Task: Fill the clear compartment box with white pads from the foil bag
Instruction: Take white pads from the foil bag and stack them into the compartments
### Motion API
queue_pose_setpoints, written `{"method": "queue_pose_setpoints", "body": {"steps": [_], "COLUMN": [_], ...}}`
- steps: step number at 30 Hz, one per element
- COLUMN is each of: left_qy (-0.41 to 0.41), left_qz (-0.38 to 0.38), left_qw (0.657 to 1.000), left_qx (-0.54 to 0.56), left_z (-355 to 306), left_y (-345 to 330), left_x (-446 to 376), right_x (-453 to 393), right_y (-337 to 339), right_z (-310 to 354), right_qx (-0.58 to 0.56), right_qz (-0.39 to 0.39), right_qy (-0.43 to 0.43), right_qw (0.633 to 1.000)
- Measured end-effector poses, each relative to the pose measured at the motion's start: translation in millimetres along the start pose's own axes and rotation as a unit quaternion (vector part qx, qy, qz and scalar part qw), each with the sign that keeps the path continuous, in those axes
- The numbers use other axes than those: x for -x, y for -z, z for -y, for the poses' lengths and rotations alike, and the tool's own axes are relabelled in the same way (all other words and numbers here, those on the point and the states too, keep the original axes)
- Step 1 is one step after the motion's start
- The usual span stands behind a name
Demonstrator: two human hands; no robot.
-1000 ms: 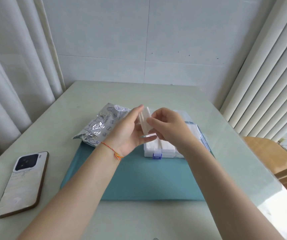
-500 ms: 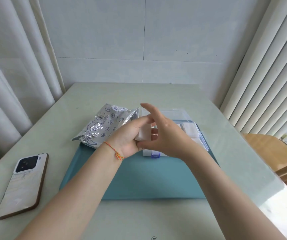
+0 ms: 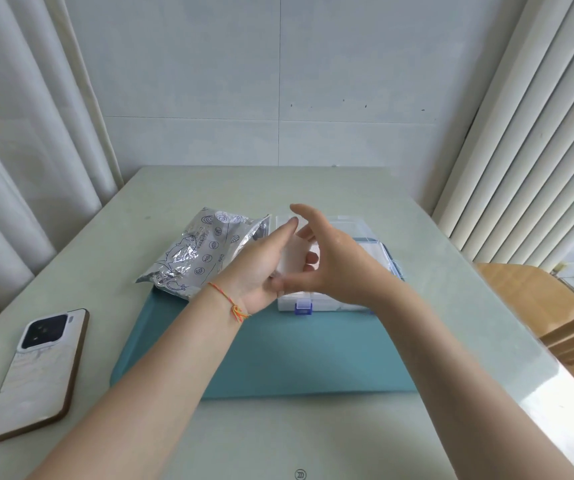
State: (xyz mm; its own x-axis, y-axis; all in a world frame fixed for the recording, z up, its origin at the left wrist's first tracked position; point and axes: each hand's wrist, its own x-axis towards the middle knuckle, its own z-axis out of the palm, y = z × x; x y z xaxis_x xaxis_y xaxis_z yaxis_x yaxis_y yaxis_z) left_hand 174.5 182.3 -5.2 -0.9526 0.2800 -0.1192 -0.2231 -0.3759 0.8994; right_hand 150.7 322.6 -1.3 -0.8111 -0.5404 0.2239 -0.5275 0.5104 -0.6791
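While both hands hover over the clear compartment box (image 3: pixel 327 299), a stack of white pads (image 3: pixel 292 261) sits btwn my palms. Left hand (image 3: pixel 261 271): fingers mostly straight, flat against the stack's left face, thumb low near its bottom edge. Right hand (image 3: pixel 334 268): fingers curl round the far side, index lifted free, thumb low at the near bottom corner. So the pads are pinched from both sides, held above the box's left part, w/ the foil bag (image 3: pixel 205 254) lying just left of it, mouth toward the box. Box rests on a teal mat (image 3: pixel 278 355); phone (image 3: pixel 36 372) well apart at left on the table (image 3: pixel 181 188).

Judgement: pads look light, soft, compressible, prob. loose in the stack, so they'd fan or slip if squeezed at one corner. Best hold is by the flat faces, light even pressure, edges squared before lowering into a compartment. Can't tell which compartments are full; hands hide most.
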Motion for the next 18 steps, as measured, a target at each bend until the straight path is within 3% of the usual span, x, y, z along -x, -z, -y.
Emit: {"method": "queue_pose_setpoints", "body": {"steps": [4, 7, 10, 12, 14, 16, 18], "left_qy": [0.01, 0.024, 0.028, 0.02, -0.008, -0.053, -0.09], "left_qz": [0.042, 0.077, 0.067, 0.033, -0.063, -0.162, -0.195], "left_qw": [0.997, 0.993, 0.992, 0.993, 0.987, 0.959, 0.917], "left_qx": [-0.058, -0.083, -0.106, -0.116, -0.148, -0.225, -0.336], "left_z": [4.4, 11.1, 15.2, 18.2, 19.0, 20.6, 23.3], "left_y": [-4.9, -14.2, -25.6, -33.8, -40.7, -45.3, -43.7], "left_x": [-5.2, -13.5, -23.2, -31.4, -40.7, -52.2, -61.9], "right_x": [3.6, 10.0, 14.0, 15.3, 14.6, 15.8, 18.5], "right_y": [23.3, 37.7, 47.9, 54.6, 61.4, 69.6, 75.1], "right_z": [-9.2, -21.6, -34.1, -46.5, -60.3, -74.2, -88.4], "right_qx": [-0.141, -0.149, -0.156, -0.194, -0.247, -0.281, -0.274], "right_qz": [0.04, 0.072, 0.047, 0.004, -0.056, -0.104, -0.128], "right_qy": [-0.059, -0.1, -0.117, -0.125, -0.129, -0.135, -0.149], "right_qw": [0.987, 0.981, 0.98, 0.973, 0.959, 0.945, 0.942]}}
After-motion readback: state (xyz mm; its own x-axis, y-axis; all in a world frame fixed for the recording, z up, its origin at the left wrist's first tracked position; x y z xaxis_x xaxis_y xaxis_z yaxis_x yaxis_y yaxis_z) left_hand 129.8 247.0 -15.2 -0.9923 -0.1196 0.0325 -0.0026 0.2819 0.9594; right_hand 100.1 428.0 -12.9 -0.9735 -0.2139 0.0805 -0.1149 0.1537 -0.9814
